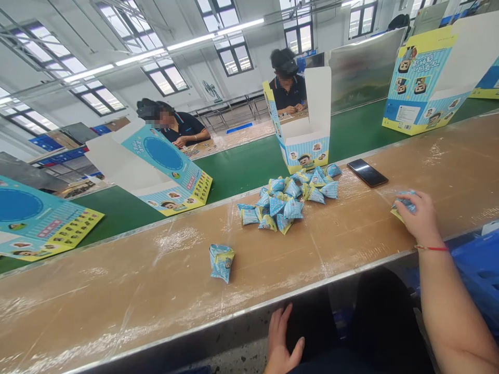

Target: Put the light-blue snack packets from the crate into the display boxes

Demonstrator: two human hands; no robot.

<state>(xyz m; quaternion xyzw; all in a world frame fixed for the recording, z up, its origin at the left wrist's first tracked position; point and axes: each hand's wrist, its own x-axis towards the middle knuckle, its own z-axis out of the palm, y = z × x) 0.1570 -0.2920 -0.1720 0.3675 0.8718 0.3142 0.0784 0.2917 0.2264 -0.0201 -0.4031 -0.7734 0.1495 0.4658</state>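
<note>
My right hand [423,217] is closed on a small blue and yellow packet [406,203] at the right part of the table. My left hand [281,340] rests by my leg below the table edge, fingers apart and holding nothing. A heap of similar pillow-shaped packets [276,203] lies in the middle of the table. One lone packet [222,262] sits nearer the front edge, left of the heap. Between the heap and my right hand lies a dark phone [367,172].
On the green belt [234,166] stand open printed cartons, one behind the heap [306,155], one to the left [167,171], one to the right [421,88]. Two people work across the belt. A blue bin [477,275] is at my right, and the table's metal edge [249,311] runs before me.
</note>
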